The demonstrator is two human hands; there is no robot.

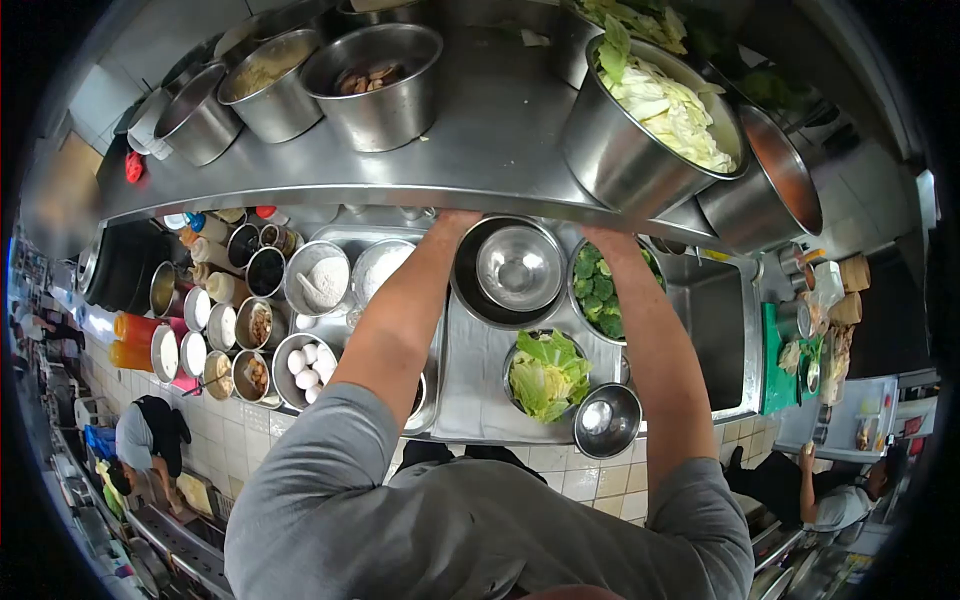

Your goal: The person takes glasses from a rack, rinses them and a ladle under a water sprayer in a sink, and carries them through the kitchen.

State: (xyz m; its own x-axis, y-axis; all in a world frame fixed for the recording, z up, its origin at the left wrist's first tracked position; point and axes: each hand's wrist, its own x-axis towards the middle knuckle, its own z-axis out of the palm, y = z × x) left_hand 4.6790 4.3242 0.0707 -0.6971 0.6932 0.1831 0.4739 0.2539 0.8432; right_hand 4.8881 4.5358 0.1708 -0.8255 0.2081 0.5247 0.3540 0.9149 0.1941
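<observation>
Fingers of both hands are hidden behind the shelf [420,170] edge, so I cannot tell their grip. Arms reach over the bench [480,400] toward the nested steel bowls [510,268] beside the broccoli [598,290]. Bowls look light, stiff, slick; best taken at the rim. Their far edge is cut off.

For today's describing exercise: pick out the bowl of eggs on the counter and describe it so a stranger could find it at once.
Start at the long steel shelf across the top and drop to the counter below, left of the person's left arm. Among the small tubs of seasonings, near the counter's front edge, sits the bowl of eggs. It alone holds whole white eggs; its neighbours hold powders, sauces or chopped bits.
</observation>
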